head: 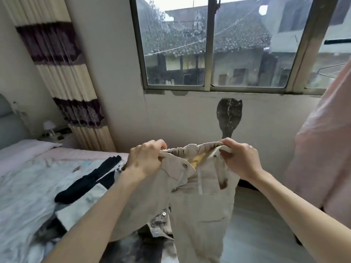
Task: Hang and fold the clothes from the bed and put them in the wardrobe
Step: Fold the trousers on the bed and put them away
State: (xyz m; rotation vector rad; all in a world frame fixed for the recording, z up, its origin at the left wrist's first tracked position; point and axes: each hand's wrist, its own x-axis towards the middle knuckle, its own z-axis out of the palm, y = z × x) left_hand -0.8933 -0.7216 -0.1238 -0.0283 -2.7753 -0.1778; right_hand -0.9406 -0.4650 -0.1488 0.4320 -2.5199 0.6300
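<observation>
Beige trousers (201,196) were held up by the elastic waistband in front of the window (209,44), above the edge of the bed (28,186), the legs hanging free. The left hand (146,160) was clenched on one end of the waistband and the right hand (239,158) on the other, apparently so the cloth could be stretched flat for folding. A black garment (89,181) and other clothes were left on the bed.

Matt beige cloth trousers (199,196); rumpled pale cloth bedsheet (24,186).
</observation>
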